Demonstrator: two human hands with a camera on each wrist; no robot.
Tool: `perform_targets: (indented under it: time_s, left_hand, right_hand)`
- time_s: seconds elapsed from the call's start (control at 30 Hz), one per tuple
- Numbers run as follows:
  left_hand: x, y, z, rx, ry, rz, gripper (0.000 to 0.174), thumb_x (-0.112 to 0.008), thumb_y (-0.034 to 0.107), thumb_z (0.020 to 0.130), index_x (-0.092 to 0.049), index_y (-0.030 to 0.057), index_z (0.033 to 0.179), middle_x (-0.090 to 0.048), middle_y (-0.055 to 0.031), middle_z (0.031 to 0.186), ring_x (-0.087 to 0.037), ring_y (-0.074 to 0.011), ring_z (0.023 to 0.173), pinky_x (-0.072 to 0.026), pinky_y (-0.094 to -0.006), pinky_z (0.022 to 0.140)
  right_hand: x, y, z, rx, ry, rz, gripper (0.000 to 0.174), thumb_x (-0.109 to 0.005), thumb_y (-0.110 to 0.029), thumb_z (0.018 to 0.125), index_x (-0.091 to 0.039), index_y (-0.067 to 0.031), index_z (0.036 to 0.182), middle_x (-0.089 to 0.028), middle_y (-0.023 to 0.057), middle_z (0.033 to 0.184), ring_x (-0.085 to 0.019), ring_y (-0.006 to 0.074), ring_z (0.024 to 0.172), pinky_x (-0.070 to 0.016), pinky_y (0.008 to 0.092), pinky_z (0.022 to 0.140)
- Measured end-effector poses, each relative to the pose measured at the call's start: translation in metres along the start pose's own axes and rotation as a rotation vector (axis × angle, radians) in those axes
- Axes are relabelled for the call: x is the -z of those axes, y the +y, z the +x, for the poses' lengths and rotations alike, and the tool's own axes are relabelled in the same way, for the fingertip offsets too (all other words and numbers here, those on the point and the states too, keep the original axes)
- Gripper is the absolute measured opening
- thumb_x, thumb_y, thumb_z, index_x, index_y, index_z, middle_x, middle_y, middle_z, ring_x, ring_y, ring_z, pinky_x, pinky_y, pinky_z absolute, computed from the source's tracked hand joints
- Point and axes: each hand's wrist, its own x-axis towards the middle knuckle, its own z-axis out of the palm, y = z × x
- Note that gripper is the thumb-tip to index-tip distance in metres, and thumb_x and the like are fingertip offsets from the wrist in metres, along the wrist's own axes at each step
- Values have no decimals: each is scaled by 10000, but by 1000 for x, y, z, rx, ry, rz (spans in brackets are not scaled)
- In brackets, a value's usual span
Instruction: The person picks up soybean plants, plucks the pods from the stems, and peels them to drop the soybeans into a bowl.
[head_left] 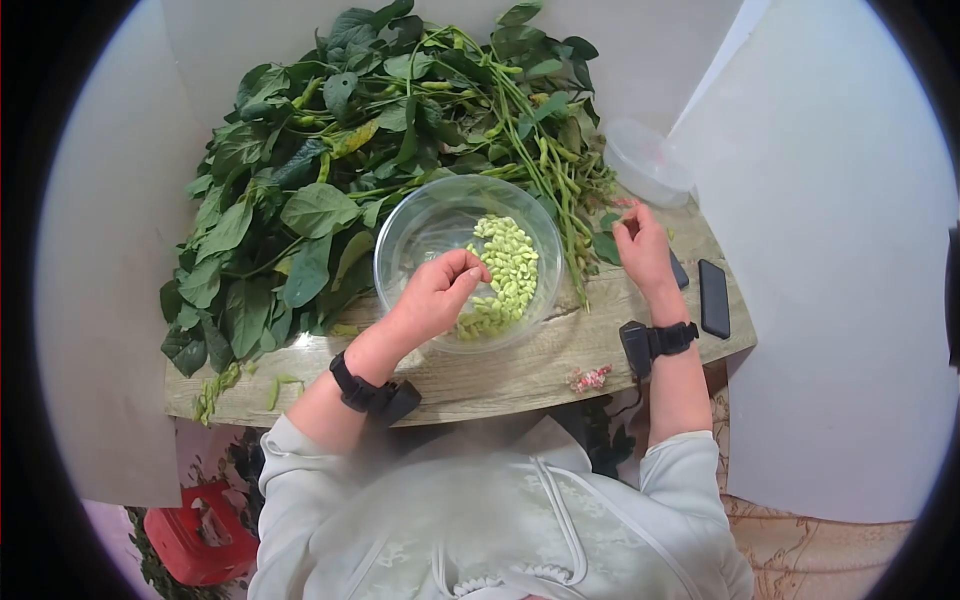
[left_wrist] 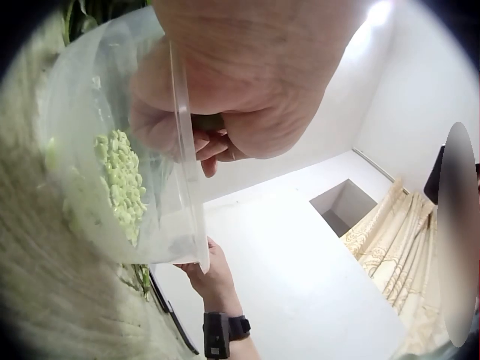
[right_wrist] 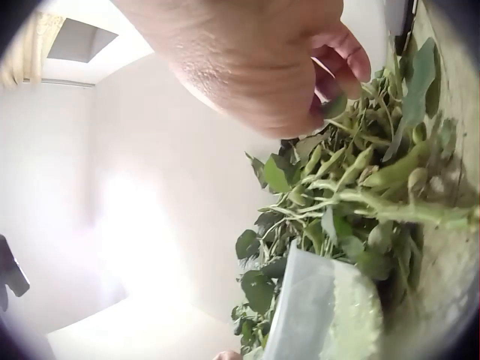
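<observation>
My left hand [head_left: 438,293] is over the clear round bowl [head_left: 470,349], its thumb and forefinger pinched together. A dark green bit, like part of a bean pod [left_wrist: 208,121], shows in its curled fingers in the left wrist view. Shelled pale green beans [head_left: 512,262] lie in the bowl, mostly toward its right side. Over the table's right part, near the stem ends, my right hand [head_left: 645,245] has its fingers curled in. A green patch shows by its fingertips in the right wrist view; I cannot tell whether they hold it.
A large heap of bean plants [head_left: 300,200] with leaves and pods covers the table's back and left. A clear container [head_left: 650,170] stands at the back right, with a phone [head_left: 714,298] nearer me. A crumpled wrapper [head_left: 589,378] and loose pods [head_left: 215,390] lie near the front edge.
</observation>
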Motion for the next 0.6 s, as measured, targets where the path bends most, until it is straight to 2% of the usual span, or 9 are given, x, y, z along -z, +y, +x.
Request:
perform_targets:
  time_s: [0.07,0.17,0.3,0.4,0.47,0.5,0.6]
  left_hand:
    - [3,2,0,81,-22,-76,180,-495,199,986,-601,60,942,-403,94,659,-327,-16,604,-267,-203,536]
    - [6,-4,5,47,-6,-136,228,-492,249,998,-588,69,897,-370,100,634,-303,-16,586,-219,-211,504]
    - [4,6,8,42,39,-251,254,-496,294,1004,-577,74,905,-371,98,646,-305,-14,586,-203,-209,490]
    - [1,13,11,119,43,-296,242,-513,303,1004,-566,79,930,-383,96,659,-326,-10,590,-226,-197,486]
    - [-2,12,14,66,47,-252,232,-546,311,995,-559,83,954,-401,93,671,-344,-11,584,-264,-189,488]
    - [0,13,15,78,24,-254,251,-574,324,986,-573,73,965,-420,87,674,-361,-13,581,-293,-186,493]
    - [-1,14,17,110,18,-213,289,-578,346,984,-592,58,971,-448,79,687,-364,-13,573,-292,-187,488]
  right_hand:
    - [-8,-5,4,40,101,314,113,-615,-76,882,-556,18,902,-633,120,779,-628,248,689,-494,331,664]
    - [-10,-54,-1,104,17,497,80,-574,-56,911,-569,14,948,-621,123,802,-632,228,710,-487,304,654]
    - [-27,-100,-10,243,-89,523,113,-567,-50,924,-594,19,1009,-609,128,850,-625,223,706,-485,293,648]
    - [-41,-123,-15,392,-198,492,158,-582,-45,921,-610,15,1065,-587,134,878,-612,242,715,-484,313,639]
    - [-54,-126,-16,638,-180,382,176,-592,-45,917,-620,4,1084,-570,132,876,-608,270,734,-481,338,629]
    - [-61,-125,-19,628,-194,424,185,-599,-29,904,-623,-4,1086,-560,138,882,-600,298,750,-478,357,625]
    - [-70,-120,-31,649,-148,357,204,-605,-6,888,-626,-10,1091,-559,135,894,-594,306,738,-478,362,619]
